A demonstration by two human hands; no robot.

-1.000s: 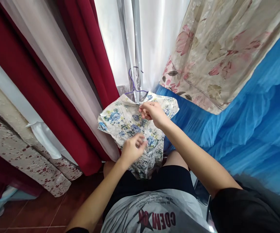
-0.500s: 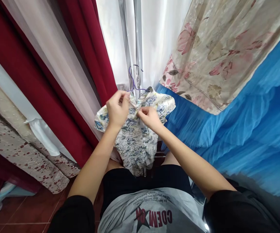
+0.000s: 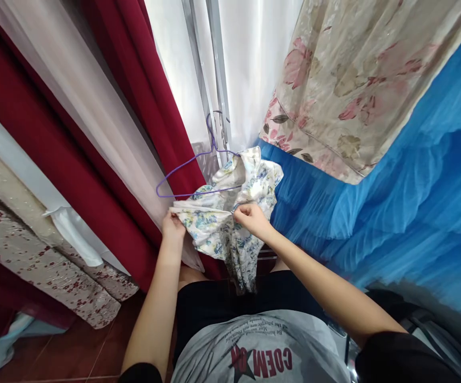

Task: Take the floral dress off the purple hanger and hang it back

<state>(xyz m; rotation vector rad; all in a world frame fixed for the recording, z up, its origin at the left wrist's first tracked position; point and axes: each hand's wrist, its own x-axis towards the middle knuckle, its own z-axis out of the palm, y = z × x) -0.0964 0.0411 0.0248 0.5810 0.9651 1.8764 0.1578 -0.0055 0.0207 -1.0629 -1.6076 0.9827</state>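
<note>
A white blouse with a blue and yellow floral print [image 3: 210, 226] hangs in front of me, half off a purple wire hanger [image 3: 182, 161]. The hanger's left arm is bare, while its right end goes into the blouse's right shoulder. My left hand [image 3: 173, 225] is closed on the blouse's left shoulder edge and holds it out to the left, below the hanger. Near the middle of the neckline, my right hand [image 3: 252, 218] pinches the fabric. The cloth is stretched between both hands, and the lower part of the blouse hangs gathered.
Dark red drapes [image 3: 134, 90] and a pale pink drape [image 3: 74, 96] hang at the left. Behind the hanger are metal poles [image 3: 216, 64] and white cloth [image 3: 250, 69]. A beige floral fabric [image 3: 346, 90] and blue ruffled tulle [image 3: 330, 213] fill the right. Red floor tiles [image 3: 71, 351] show below.
My left hand has moved left and down, drawing the blouse's left shoulder off the hanger, whose left arm now shows. My right hand has shifted slightly down, still pinching the neckline.
</note>
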